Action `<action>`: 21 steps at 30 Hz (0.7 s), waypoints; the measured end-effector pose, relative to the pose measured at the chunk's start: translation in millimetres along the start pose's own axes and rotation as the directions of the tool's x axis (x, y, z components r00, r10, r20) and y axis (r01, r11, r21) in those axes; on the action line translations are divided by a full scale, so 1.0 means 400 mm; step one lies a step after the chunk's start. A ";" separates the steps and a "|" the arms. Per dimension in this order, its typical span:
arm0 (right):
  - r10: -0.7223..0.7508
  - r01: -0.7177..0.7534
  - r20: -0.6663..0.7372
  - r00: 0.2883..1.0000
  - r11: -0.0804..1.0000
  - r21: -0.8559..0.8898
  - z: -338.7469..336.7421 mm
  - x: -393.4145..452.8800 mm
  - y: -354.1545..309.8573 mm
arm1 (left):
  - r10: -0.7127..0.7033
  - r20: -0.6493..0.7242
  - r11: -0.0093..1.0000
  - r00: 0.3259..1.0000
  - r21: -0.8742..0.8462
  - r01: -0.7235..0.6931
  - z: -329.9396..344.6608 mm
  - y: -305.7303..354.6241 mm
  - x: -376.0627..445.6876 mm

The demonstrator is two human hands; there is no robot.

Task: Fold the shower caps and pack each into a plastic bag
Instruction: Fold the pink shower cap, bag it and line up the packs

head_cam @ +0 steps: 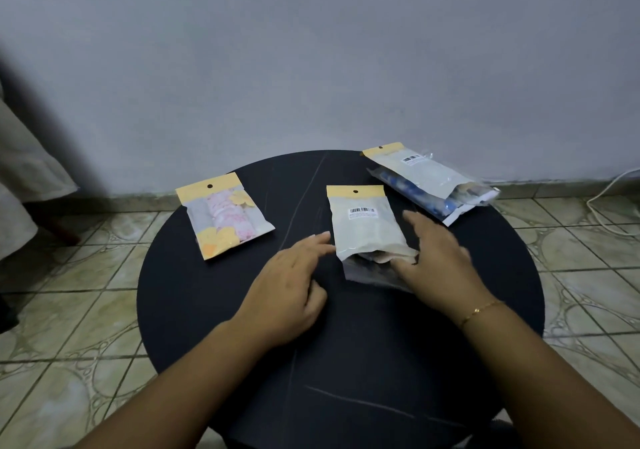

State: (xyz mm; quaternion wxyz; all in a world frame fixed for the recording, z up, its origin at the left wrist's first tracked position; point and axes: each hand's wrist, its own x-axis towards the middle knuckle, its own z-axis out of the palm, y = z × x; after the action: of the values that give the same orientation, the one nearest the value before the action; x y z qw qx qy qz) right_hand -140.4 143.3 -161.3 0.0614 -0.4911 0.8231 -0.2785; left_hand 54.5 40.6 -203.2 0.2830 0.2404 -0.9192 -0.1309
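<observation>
Clearly, the middle plastic bag lay on the bench between both hands (long axis pointing away), its open mouth nearest the right hand, the left hand just beside, both relaxed, gripping nothing.

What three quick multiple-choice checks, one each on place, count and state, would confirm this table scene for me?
1. Where does the pink-patterned bag lie?
A. Table's left
B. Middle
C. On the floor

2. How many yellow-topped bags lie on the round table?
A. One
B. Three
C. Five

3. How is the left hand?
A. Gripping a bag
B. Open, fingers extended
C. Out of view

Answers: 1 A, it sits left of the middle bag. 2 B, the third lies far right. 3 B, its fingers stretch toward the middle bag.
</observation>
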 end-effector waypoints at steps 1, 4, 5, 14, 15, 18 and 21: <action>0.019 -0.021 0.059 0.998 0.999 0.035 0.003 0.002 0.011 | 0.016 -0.001 1.000 1.000 0.015 -0.016 0.007 0.003 0.002; 0.002 -0.010 0.159 0.987 0.999 0.048 0.020 0.000 0.011 | 0.022 0.033 0.999 0.999 0.039 -0.023 0.029 -0.003 0.015; -0.022 0.019 0.165 0.986 1.000 0.023 0.025 -0.002 0.007 | 0.032 0.026 0.999 0.999 0.036 -0.033 0.035 -0.006 0.020; -0.250 0.260 0.072 0.966 0.931 -0.255 0.042 -0.022 -0.012 | 0.017 0.023 0.985 1.000 -0.170 -0.013 0.036 0.013 -0.005; -0.262 0.276 0.088 0.961 0.923 -0.266 0.047 -0.024 -0.014 | 0.023 0.037 0.984 0.999 -0.177 -0.016 0.036 0.013 -0.011; -0.325 0.325 0.052 0.944 0.893 -0.312 0.072 -0.021 -0.013 | 0.040 0.045 0.980 0.998 -0.199 -0.030 0.033 0.012 -0.024; -0.380 0.361 0.016 0.925 0.866 -0.344 0.092 -0.018 -0.014 | 0.049 0.025 0.976 0.998 -0.215 -0.042 0.033 0.006 -0.028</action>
State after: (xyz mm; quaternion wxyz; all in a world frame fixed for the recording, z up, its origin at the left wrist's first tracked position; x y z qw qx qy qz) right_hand -118.7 132.7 -190.6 -0.1008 -0.6355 0.7504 -0.1512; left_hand 53.8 49.9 -218.1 0.2961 0.1853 -0.9093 -0.2262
